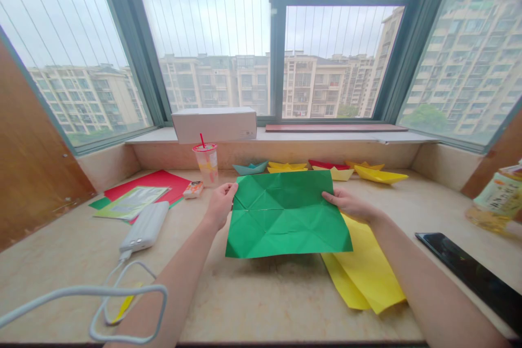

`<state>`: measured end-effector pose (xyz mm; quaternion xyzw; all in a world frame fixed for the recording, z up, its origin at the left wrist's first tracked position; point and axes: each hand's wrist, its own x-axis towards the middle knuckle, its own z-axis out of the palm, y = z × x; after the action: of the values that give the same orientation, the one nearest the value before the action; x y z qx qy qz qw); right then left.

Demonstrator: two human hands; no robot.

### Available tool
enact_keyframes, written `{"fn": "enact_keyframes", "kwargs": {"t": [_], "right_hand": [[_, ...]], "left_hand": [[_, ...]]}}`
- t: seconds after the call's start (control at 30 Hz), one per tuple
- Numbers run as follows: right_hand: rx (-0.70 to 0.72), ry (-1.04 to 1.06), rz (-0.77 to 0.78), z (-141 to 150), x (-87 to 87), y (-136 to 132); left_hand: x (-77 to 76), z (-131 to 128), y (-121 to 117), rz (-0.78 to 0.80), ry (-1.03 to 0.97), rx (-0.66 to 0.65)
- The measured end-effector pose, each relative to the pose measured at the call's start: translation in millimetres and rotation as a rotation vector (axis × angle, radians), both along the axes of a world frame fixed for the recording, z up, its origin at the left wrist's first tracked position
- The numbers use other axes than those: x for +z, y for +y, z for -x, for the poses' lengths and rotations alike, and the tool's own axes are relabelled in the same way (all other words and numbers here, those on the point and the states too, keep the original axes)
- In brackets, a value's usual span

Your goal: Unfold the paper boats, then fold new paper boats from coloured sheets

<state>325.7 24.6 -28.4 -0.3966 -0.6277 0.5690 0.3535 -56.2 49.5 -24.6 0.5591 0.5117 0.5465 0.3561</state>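
Note:
A creased green paper sheet (285, 215) is held up flat above the stone sill, between both hands. My left hand (220, 204) pinches its upper left edge, fingers closed on the paper. My right hand (350, 204) grips its right edge near the top corner. Under the green sheet's right side lie yellow paper sheets (367, 277) on the sill.
Several folded paper boats (326, 170), teal, yellow and red, line the back wall. A plastic cup with a red straw (206, 162), red and green papers (155, 187), a white power bank (145, 225) with cable, a black phone (468, 274), a bottle (497, 198) and a white box (214, 124) surround the spot.

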Motion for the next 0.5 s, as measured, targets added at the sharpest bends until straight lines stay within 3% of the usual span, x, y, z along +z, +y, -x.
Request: {"fn": "enact_keyframes", "kwargs": {"t": [0.13, 0.27, 0.4, 0.5], "right_hand": [[0.023, -0.056, -0.035, 12, 3.8, -6], [-0.049, -0.002, -0.057, 27, 18.4, -15], [-0.261, 0.134, -0.100, 22, 37.2, -33], [-0.484, 0.145, -0.176, 2, 32.5, -65]], "left_hand": [[-1.8, 5, 6, -0.082, 0.101, 0.125], [5.1, 8, 5, -0.152, 0.177, 0.245], [9.9, 7, 0, -0.171, 0.174, 0.255], [6.8, 3, -2, -0.198, 0.191, 0.228]]}}
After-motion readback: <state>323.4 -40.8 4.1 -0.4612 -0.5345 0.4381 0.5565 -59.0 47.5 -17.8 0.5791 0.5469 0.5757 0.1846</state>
